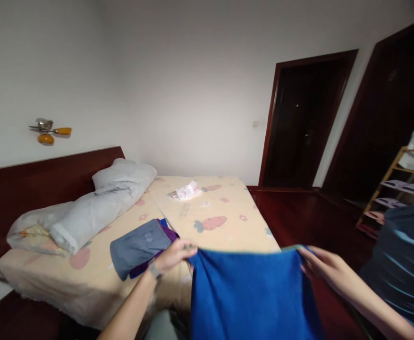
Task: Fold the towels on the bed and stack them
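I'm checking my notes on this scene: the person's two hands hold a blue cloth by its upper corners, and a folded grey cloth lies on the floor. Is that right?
One part is wrong: the head view shows the folded grey cloth on the bed. The left hand and right hand do hold the blue cloth by its upper corners.

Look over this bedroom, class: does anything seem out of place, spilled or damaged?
The crumpled white item farther back on the bed looks odd, lying loose while the cloths by the left hand are folded. The grey quilt is also bunched beside the headboard. No spill or damage shows.
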`<state>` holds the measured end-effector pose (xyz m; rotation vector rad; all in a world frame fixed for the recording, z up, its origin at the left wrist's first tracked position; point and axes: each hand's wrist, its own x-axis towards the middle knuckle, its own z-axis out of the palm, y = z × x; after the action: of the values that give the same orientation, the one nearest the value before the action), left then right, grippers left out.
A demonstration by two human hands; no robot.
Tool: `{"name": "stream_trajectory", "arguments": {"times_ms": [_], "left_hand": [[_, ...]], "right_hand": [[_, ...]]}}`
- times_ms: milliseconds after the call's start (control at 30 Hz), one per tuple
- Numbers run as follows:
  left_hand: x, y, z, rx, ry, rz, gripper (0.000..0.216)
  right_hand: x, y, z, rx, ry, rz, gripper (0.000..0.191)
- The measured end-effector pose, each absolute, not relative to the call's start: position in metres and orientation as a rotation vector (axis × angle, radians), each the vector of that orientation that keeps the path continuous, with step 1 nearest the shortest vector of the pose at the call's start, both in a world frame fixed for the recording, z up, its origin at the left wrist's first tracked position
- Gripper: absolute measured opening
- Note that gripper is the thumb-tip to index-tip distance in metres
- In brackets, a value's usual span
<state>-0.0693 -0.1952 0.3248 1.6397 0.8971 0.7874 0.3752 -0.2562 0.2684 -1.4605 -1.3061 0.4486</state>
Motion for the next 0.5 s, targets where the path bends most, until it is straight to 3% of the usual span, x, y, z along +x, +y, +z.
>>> {"name": "stream_trajectory", "arguments": {"times_ms": [100,300,400,500], "left_hand": [[-0.026,-0.102,0.365,1.501,0.926,1.111,0.036],[0.026,-0.022,0.501,1.672,1.025,1.921,0.019],[0.031,-0.023,0.503,1.732,1.044,1.984,0.022],[0.026,-0.025,0.45,1.751,1.126,1.906,0.023]], "right_hand": [[0.381,-0.178,0.34,-1.358,-1.298,0.575,0.051],[0.397,-0.093,0.479,-1.169,-1.171,0.143,0.035],[0.397,-0.095,0.48,-1.176,-1.174,0.092,0.03],[0.394,-0.103,0.429,-1.304,-1.233,0.076,0.032]]}}
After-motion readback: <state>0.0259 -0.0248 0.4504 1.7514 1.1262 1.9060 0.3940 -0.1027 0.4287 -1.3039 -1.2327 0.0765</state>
